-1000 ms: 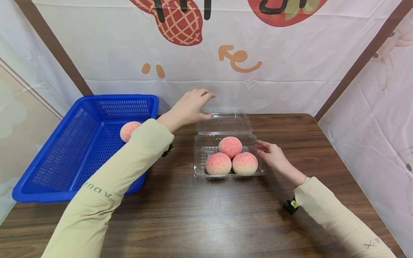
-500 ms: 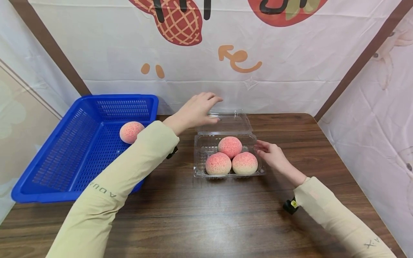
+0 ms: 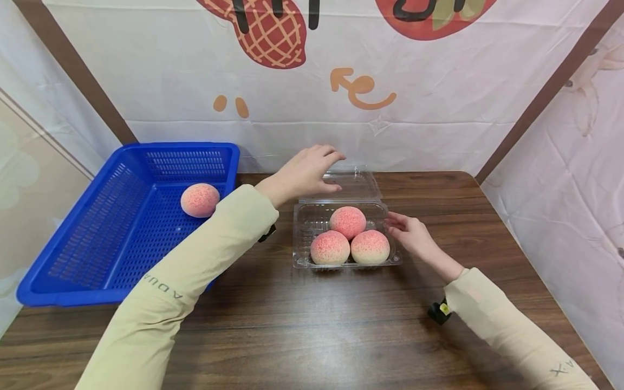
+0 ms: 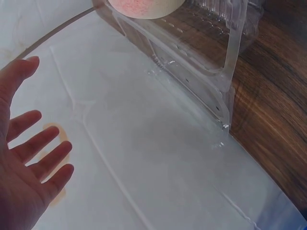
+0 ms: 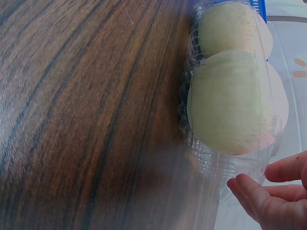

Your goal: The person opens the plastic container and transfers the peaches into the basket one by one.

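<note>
A clear plastic clamshell box (image 3: 304, 262) sits on the table, its lid (image 3: 358, 187) folded back toward the wall. Inside are three round pink-and-cream peaches (image 3: 348, 222), one behind two. My left hand (image 3: 307, 170) hovers above the lid's left part, fingers spread and holding nothing; the left wrist view shows its palm (image 4: 21, 177) apart from the lid. At the box's right side, my right hand (image 3: 409, 233) pinches the rim; in the right wrist view its fingertips (image 5: 247, 184) lie against the clear corner, beside a peach (image 5: 230, 105).
A blue plastic basket (image 3: 63, 298) stands at the left with one peach (image 3: 200, 200) in it, partly behind my left sleeve (image 3: 195, 254). A printed cloth wall (image 3: 429, 124) rises at the table's back edge. The wooden table (image 3: 312, 336) extends in front of the box.
My left hand has moved right and slightly down, further over the lid, and more of the basket's peach shows. The right hand and the box have stayed in place.
</note>
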`<move>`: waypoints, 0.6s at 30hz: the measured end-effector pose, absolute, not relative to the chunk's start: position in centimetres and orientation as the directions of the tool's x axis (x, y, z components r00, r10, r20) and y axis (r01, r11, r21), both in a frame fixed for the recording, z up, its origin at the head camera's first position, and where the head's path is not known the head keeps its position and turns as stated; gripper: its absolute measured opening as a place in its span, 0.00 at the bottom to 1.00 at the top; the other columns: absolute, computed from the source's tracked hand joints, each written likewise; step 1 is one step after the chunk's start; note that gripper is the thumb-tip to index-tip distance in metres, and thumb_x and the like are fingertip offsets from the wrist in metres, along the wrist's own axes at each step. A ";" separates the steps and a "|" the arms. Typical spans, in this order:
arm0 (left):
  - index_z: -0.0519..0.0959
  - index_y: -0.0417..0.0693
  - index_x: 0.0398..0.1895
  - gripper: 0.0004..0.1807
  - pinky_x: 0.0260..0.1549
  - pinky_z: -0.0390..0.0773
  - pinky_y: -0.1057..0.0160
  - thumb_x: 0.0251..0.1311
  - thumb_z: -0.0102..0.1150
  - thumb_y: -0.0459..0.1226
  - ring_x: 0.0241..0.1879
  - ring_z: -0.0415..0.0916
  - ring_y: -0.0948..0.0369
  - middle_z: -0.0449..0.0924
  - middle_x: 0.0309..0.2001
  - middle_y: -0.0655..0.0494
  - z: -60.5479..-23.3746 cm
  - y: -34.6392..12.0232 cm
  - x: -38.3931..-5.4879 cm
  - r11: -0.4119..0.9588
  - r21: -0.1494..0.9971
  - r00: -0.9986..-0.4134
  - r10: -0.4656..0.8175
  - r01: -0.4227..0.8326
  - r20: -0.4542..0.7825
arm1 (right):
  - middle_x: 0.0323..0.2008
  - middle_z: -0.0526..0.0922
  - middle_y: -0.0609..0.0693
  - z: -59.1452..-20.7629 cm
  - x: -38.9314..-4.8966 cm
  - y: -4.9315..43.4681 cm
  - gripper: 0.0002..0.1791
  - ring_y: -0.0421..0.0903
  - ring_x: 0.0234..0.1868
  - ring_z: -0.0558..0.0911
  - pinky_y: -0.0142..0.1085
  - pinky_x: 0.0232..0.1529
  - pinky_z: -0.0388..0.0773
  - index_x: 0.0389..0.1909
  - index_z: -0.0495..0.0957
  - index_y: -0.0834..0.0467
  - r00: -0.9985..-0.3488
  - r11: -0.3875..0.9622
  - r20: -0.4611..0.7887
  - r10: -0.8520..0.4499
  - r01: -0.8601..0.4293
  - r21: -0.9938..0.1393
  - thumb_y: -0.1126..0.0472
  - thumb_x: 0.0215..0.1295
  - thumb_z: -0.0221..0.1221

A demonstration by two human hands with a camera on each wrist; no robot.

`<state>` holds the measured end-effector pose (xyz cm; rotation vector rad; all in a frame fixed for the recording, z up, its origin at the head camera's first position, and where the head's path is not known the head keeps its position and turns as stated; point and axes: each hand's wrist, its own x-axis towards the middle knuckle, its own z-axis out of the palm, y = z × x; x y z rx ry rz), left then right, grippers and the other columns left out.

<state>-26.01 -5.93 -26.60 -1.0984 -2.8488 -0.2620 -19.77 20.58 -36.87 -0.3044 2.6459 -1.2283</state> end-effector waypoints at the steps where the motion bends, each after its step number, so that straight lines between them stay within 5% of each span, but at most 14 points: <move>1: 0.66 0.45 0.61 0.35 0.56 0.62 0.54 0.52 0.61 0.51 0.57 0.63 0.51 0.67 0.57 0.48 -26.7 -5.8 -26.0 0.728 0.134 -0.740 0.660 0.672 0.129 | 0.52 0.73 0.67 -36.9 -19.8 20.6 0.24 0.57 0.53 0.75 0.46 0.49 0.73 0.61 0.60 0.73 -0.957 0.632 -0.101 -0.274 -0.100 -0.768 0.69 0.65 0.47; 18: 0.66 0.47 0.61 0.35 0.53 0.66 0.55 0.51 0.61 0.51 0.54 0.65 0.52 0.67 0.56 0.49 -27.4 -4.5 -25.7 0.722 0.163 -0.737 0.674 0.672 0.055 | 0.53 0.73 0.67 -37.1 -19.8 20.7 0.25 0.57 0.53 0.74 0.47 0.50 0.73 0.61 0.59 0.73 -0.955 0.627 -0.096 -0.281 -0.107 -0.772 0.69 0.64 0.47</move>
